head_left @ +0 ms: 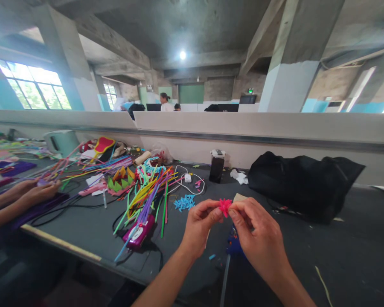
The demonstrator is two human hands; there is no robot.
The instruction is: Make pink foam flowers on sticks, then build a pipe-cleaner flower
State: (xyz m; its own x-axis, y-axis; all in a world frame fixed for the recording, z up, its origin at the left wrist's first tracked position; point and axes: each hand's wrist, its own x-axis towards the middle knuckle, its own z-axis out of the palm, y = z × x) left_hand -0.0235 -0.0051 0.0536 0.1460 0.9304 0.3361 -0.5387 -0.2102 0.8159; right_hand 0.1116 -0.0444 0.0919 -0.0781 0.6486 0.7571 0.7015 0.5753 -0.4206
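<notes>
Pink, spiky, flower-like piece [225, 207] sits pinched in the fingertips of your bare left hand [199, 226] and right hand [259, 226]; you're probably shaping it, which next calls for light pressure.

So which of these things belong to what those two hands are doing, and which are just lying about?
In the work:
pink piece, pinched between the left hand and right hand
probably the blue pieces and coloured strips, judging by their bright, craft-like look

Seemingly just lying about:
phone
white charger
black bag
</notes>
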